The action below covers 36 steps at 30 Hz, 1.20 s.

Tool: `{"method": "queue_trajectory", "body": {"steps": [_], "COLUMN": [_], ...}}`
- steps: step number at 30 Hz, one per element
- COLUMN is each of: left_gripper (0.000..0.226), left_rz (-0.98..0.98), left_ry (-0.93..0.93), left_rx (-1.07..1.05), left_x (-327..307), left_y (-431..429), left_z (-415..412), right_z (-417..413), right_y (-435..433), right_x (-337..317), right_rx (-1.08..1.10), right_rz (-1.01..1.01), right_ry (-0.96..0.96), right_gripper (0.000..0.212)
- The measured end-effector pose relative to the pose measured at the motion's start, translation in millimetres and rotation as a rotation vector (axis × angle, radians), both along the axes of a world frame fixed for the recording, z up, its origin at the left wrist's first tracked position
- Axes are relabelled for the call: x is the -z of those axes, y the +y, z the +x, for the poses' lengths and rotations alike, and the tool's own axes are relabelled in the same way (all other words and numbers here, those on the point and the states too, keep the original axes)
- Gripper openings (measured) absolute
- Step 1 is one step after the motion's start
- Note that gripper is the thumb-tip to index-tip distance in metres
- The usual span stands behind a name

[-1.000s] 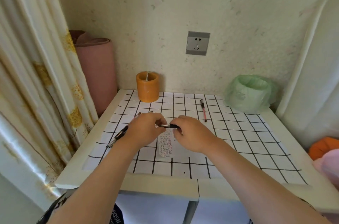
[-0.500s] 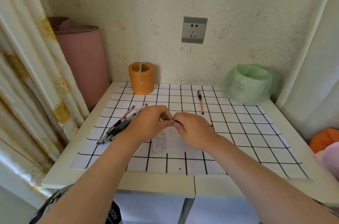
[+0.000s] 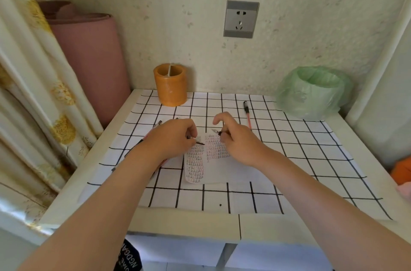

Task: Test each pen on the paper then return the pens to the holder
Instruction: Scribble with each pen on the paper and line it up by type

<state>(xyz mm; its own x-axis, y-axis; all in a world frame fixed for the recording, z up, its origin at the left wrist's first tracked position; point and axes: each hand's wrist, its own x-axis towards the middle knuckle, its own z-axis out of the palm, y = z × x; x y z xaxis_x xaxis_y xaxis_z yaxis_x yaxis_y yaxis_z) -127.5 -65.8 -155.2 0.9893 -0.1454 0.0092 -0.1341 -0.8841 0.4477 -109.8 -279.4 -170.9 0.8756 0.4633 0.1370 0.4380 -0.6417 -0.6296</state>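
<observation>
Above the paper (image 3: 213, 164), my left hand (image 3: 175, 137) pinches a pen cap (image 3: 196, 139); my right hand (image 3: 235, 137) grips the uncapped pen (image 3: 216, 131).

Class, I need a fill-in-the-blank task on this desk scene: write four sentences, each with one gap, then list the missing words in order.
1. The holder at the back of the table is ______ in colour.
2. On the wall above the table is a grey ______.
3. The bin at the back right is lined with a ______ plastic bag.
4. The left hand and right hand work above a sheet of ______ covered in small marks.

Missing words: orange; socket; green; paper
</observation>
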Motion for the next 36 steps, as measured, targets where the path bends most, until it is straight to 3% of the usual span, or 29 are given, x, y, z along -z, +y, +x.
{"method": "queue_trajectory", "body": {"steps": [2, 5, 7, 9, 12, 16, 24, 29, 36], "left_gripper": [0.012, 0.016, 0.029, 0.039, 0.037, 0.035, 0.034, 0.037, 0.038], "left_rz": [0.059, 0.159, 0.157, 0.126, 0.112, 0.070, 0.051, 0.045, 0.035], "left_ry": [0.008, 0.002, 0.033, 0.055, 0.042, 0.058, 0.090, 0.083, 0.098], "left_rx": [0.020, 0.050, 0.072, 0.115, 0.168, 0.189, 0.194, 0.180, 0.185], "left_x": [1.8, 2.9, 5.4, 8.4, 10.3, 12.2, 11.5, 12.6, 12.9], "left_y": [-3.2, -8.9, -10.4, -10.7, -11.7, -11.6, -10.3, -14.4, -16.4], "left_z": [-0.1, 1.6, 4.6, 7.7, 8.6, 10.3, 14.7, 16.7, 20.7], "right_z": [1.2, -3.1, -4.2, -5.8, -11.7, -16.0, -15.4, -17.1, -15.1], "right_y": [0.0, 2.3, 0.9, -0.9, 0.5, 2.7, 4.4, 7.4, 7.4], "right_x": [0.2, -5.1, -7.5, -4.7, 0.7, 5.7, 9.3, 14.5, 17.7], "right_rx": [0.064, 0.115, 0.085, 0.033, 0.011, 0.085, 0.066, 0.019, -0.003], "right_rz": [0.181, 0.543, 0.636, 0.613, 0.614, 0.568, 0.357, 0.298, 0.278], "right_ry": [0.108, 0.405, 0.513, 0.528, 0.544, 0.547, 0.456, 0.328, 0.268], "right_gripper": [0.029, 0.044, 0.050, 0.046, 0.018, 0.027, 0.010, 0.020, 0.011]}}
